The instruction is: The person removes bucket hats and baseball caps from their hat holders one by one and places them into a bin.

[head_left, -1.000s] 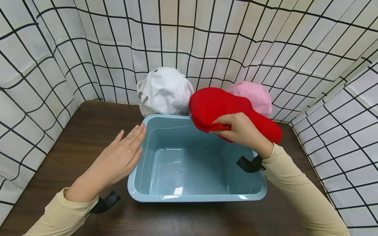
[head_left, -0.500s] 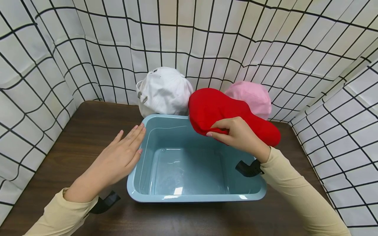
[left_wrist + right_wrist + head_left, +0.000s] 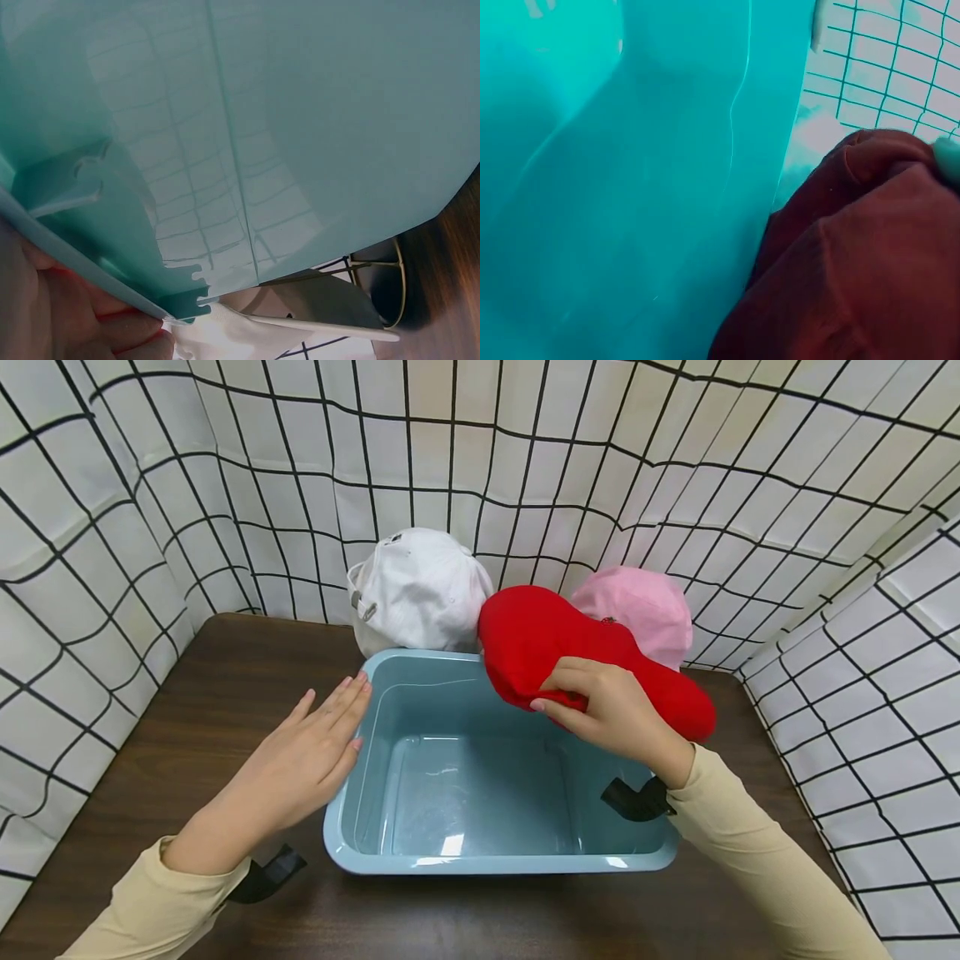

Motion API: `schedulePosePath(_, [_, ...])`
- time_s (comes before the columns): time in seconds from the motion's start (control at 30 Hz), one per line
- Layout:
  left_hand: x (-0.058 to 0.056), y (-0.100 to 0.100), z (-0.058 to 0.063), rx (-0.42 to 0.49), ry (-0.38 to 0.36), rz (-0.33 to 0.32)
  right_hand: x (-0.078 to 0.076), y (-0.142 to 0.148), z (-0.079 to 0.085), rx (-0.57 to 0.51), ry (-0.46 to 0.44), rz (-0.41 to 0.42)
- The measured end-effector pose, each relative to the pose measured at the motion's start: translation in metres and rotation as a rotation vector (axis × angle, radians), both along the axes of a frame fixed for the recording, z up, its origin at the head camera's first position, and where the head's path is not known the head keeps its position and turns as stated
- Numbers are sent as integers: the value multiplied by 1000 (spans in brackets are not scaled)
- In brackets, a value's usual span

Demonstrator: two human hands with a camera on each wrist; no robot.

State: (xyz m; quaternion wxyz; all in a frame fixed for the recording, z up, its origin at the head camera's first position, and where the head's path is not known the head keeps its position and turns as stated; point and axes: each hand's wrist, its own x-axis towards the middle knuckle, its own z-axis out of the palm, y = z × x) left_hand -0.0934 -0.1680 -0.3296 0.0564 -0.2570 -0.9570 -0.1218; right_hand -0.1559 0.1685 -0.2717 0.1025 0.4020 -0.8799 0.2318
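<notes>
My right hand (image 3: 611,710) pinches the edge of a red cap (image 3: 547,631) between thumb and fingers, over the far right part of a blue plastic basin (image 3: 502,864). The brim of the cap sticks out to the right. In the right wrist view the red cap (image 3: 885,255) looks dark and creased beside the basin's wall (image 3: 682,187). My left hand (image 3: 300,768) rests its straight fingers against the basin's left rim. Fingers of that left hand (image 3: 82,322) show under the rim in the left wrist view.
Behind the basin a white cap (image 3: 427,589) stands at the back, with its strap and buckle on the left. A pink cap (image 3: 648,614) sits behind the red one, partly hidden. Grid-patterned cloth (image 3: 300,468) walls off the brown table (image 3: 247,693).
My right hand and the red cap have come slightly toward me and lower. More of the pink cap shows, with a small dark mark. My left hand has stayed in place.
</notes>
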Motion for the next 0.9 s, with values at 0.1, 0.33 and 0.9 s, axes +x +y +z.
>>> schedulePosePath(0.1, [0, 0, 0, 1, 3, -1, 1, 0, -2, 36, 45, -57])
schedulePosePath(0.33, [0, 0, 0, 4, -1, 2, 5, -6, -6, 114, 51, -130])
schedulePosePath(0.9, [0, 1, 0, 11, -5, -2, 11, -5, -11, 6, 99, 101])
